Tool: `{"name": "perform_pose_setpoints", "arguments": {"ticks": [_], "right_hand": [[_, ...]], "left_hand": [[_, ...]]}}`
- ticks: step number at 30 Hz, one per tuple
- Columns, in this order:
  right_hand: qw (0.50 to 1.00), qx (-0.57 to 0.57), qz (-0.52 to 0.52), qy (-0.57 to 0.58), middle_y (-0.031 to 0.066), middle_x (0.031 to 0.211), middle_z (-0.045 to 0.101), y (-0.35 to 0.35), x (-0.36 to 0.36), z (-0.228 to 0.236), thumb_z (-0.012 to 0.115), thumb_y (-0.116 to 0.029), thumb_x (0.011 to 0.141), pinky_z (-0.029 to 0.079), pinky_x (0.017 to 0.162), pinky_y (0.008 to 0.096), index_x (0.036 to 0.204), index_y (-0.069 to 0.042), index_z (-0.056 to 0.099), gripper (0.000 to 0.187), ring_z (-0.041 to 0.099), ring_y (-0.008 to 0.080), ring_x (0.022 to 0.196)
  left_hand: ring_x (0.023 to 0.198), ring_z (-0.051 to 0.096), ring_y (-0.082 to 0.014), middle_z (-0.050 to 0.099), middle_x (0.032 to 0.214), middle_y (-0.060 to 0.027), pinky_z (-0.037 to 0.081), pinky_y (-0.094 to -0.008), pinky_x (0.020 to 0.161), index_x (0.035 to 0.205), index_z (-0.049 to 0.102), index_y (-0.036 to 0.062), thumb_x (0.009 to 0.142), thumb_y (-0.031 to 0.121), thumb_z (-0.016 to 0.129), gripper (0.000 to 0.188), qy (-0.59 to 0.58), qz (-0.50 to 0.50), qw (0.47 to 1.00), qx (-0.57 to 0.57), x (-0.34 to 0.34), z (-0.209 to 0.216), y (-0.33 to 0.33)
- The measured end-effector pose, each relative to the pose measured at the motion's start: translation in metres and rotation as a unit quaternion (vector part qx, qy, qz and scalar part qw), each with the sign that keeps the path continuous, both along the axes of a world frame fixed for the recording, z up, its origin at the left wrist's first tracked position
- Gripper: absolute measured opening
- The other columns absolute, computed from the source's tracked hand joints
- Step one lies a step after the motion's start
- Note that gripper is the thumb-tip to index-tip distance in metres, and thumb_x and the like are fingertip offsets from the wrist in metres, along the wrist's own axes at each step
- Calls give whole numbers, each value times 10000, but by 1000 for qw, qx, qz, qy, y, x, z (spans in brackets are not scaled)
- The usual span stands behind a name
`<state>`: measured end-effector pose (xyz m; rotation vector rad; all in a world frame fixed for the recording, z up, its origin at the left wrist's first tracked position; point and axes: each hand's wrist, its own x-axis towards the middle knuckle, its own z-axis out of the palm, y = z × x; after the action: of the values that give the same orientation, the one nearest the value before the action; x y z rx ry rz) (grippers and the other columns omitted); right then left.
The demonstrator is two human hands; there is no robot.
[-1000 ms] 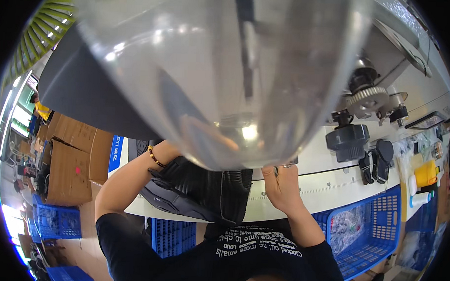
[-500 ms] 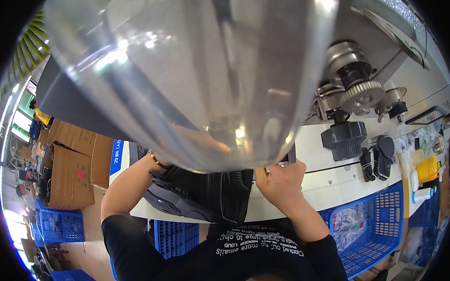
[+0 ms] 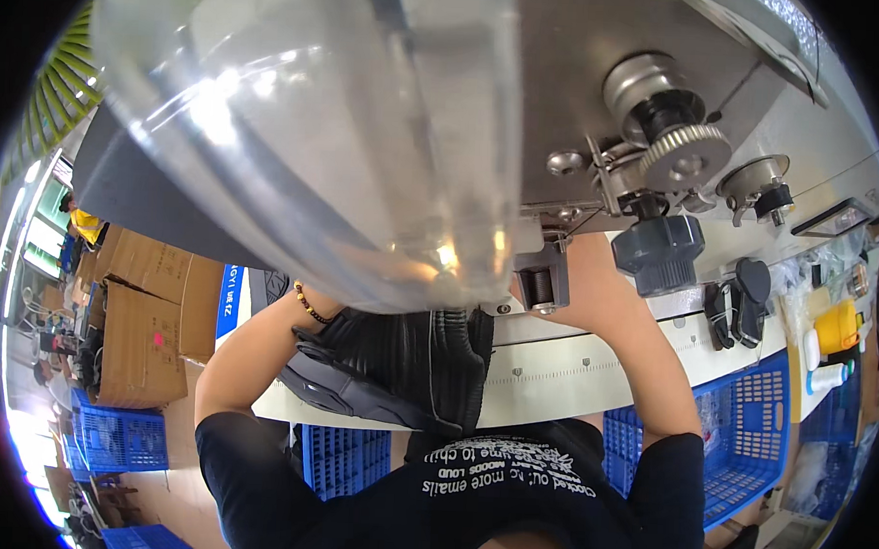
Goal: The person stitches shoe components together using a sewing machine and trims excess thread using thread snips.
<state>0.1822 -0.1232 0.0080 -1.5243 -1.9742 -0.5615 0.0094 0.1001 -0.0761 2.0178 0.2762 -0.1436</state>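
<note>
A black padded fabric piece (image 3: pixel 407 361) with ribbed panels lies at the front of the white machine bed, its edge hanging over. My left hand (image 3: pixel 334 307), with a beaded bracelet at its wrist, reaches over the piece's left side; its fingers are lost behind a clear curved plastic guard (image 3: pixel 317 173). To the right of the fabric, my right hand (image 3: pixel 589 291) is under the head of the sewing machine (image 3: pixel 573 57), beside a small metal fitting (image 3: pixel 541 283). The machine parts cover its fingers, so what it touches is hidden.
A black knob (image 3: pixel 658 253) and a knurled metal wheel (image 3: pixel 688 155) jut out above my right forearm. Blue baskets (image 3: pixel 759 411) stand below the bed. Cardboard boxes (image 3: pixel 142 342) are stacked at left; a thread cone (image 3: pixel 827 378) and a yellow container (image 3: pixel 834 330) sit at right.
My right hand has moved farther away and slightly right, in under the machine head, its arm straighter. The guard and machine appear shifted left. The fabric has stayed nearly in place under my left hand.
</note>
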Motion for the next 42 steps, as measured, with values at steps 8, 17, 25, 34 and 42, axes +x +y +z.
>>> {"name": "perform_pose_setpoints", "arguments": {"ticks": [8,17,25,34,42], "right_hand": [[996,46,-32,74,5,642,511,-16,-4,-3,645,-171,633,388,401,280,621,-95,547,125,542,142,537],[979,-136,-92,118,123,919,529,-23,-18,2,714,-197,504,398,711,382,1009,-57,539,552,485,311,831],[994,57,30,86,44,692,538,-2,-8,13,553,-79,606,415,413,325,768,-97,557,163,549,208,550],[998,19,-39,49,50,661,519,-14,-5,10,587,-120,628,410,405,325,778,-110,558,152,544,210,525],[992,23,-9,128,54,579,506,-9,-4,-2,579,-127,634,401,398,335,691,-99,532,80,536,229,507]], "left_hand": [[1080,461,-151,436,1233,-123,391,-290,905,1235,384,2,887,201,407,402,16,3,998,-56,-39,3,6],[1079,462,-148,444,1226,-119,390,-287,906,1227,398,5,884,196,418,393,28,7,991,-129,-32,2,6],[1077,463,-146,452,1219,-115,389,-285,906,1219,410,8,882,192,429,385,37,-3,981,-192,-28,8,6],[1064,471,-153,507,1156,-87,376,-283,913,1135,506,29,851,169,509,317,62,-30,995,-69,16,70,-46],[903,532,-132,597,1000,-69,403,-257,821,1009,584,1,760,125,565,279,22,43,991,-123,23,95,-71]]}}
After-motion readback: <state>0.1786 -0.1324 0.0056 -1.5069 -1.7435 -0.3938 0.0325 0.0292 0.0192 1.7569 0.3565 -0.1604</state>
